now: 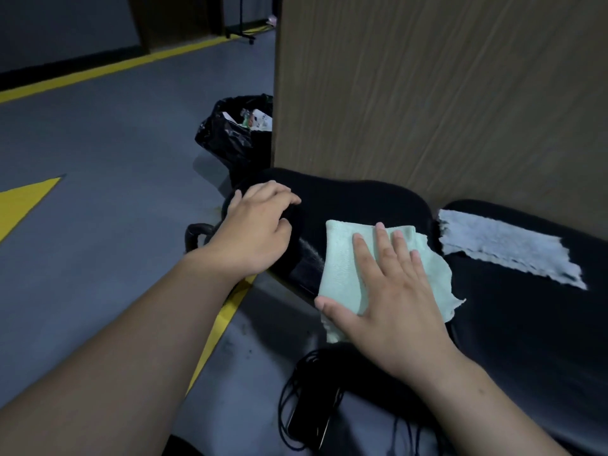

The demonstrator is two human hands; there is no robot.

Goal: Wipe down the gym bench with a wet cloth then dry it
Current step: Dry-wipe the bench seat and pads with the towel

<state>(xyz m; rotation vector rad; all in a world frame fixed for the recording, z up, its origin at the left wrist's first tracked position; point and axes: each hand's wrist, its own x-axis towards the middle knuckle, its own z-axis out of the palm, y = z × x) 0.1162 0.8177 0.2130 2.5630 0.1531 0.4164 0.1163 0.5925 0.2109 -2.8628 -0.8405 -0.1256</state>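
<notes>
A black padded gym bench [362,199] runs from centre to the right, its two pads split by a gap. My right hand [391,291] lies flat with fingers spread on a pale green cloth [342,258], pressing it onto the near edge of the left pad. My left hand [260,222] curls over the rounded left end of that pad. A light blue-white cloth [503,245] lies loose on the right pad, apart from both hands.
A wood-grain panel [427,87] rises right behind the bench. A black rubbish bag [230,133] with litter stands on the grey floor at the bench's far end. Yellow floor lines [26,202] cross the left. A dark device with coiled cable [312,409] lies below the bench.
</notes>
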